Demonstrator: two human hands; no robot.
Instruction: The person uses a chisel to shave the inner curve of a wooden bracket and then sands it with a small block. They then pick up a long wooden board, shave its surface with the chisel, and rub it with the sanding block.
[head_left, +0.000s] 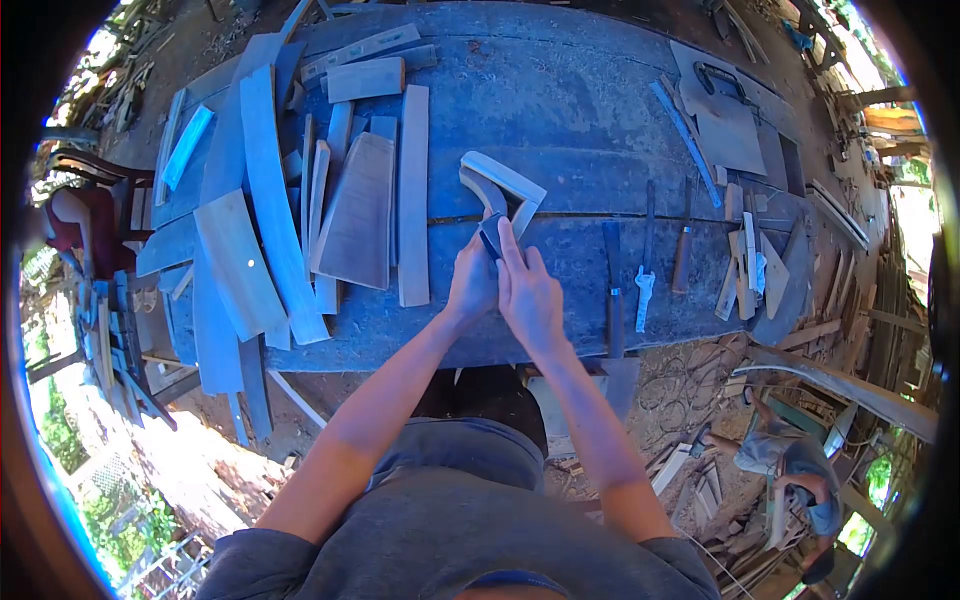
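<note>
At the middle of the workbench (560, 110) lies an angled wooden piece (520, 183), pale along its outer edges and curved on the inner side. My left hand (473, 280) is closed around its near end, the fingers partly hidden. My right hand (530, 290) lies against the same end, its fingers pressed together and pointing away from me. Between the two hands shows a small dark piece (490, 236), under the right fingers; its kind I cannot make out.
Boards and offcuts (360, 210) are piled on the left. To the right lie a chisel-like tool (614, 290), another wooden-handled tool (683, 260), a dark clamp (720, 80) and wood scraps (745, 265). One person (795, 465) bends at lower right; another (85, 225) is at far left.
</note>
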